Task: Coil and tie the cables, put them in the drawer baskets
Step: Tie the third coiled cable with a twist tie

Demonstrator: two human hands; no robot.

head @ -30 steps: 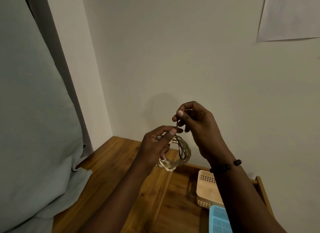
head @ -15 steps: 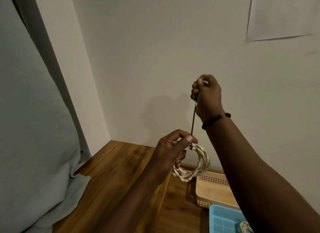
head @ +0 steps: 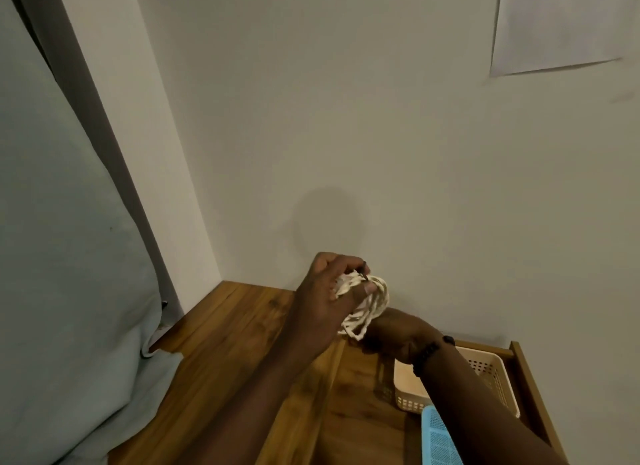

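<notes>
A coil of cream-white braided cable is held above the wooden top, near the wall. My left hand grips the coil from the left, thumb pressed across it, with a thin dark tie poking out at the top. Just below and right of the coil is my right hand, a black bead bracelet on its wrist; its fingers are hidden behind the coil and what they hold cannot be seen. A beige perforated basket and a blue perforated basket sit in the open wooden drawer at the lower right.
A wooden top runs along the wall corner. A pale grey-green cushion or bedding fills the left side and hangs onto the wood. A white paper sheet is fixed on the wall at the upper right.
My right hand, which had pulled the dark tie up high, has dropped down below the coil. The left hand now clamps the coil tighter and has moved slightly right.
</notes>
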